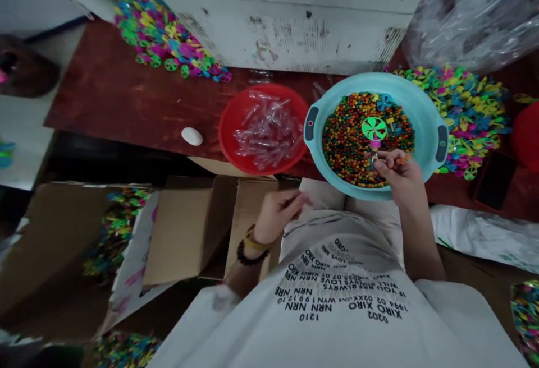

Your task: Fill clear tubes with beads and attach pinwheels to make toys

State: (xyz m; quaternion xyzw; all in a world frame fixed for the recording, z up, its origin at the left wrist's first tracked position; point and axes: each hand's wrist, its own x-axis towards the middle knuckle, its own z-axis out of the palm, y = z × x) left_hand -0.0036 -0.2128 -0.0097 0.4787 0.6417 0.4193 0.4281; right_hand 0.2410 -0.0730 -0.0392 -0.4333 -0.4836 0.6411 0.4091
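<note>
My right hand [396, 169] is closed over the near side of a light blue basin [421, 110] filled with small multicoloured candy beads [349, 138]. It pinches a small toy with a green pinwheel top [374, 129] on a pink stem. My left hand [280, 211] hovers over my lap, near the red bowl [229, 121], with its fingers curled; it is blurred and I cannot see anything in it. The red bowl holds several clear plastic tubes [267, 129].
Piles of coloured plastic pinwheels lie at the back left [164, 37] and at the right [471, 110] of the dark red table. A white oval object [192, 136] lies near the table edge. An open cardboard box [185, 228] with more pinwheels stands at the left. A dark phone [494, 180] lies at the right.
</note>
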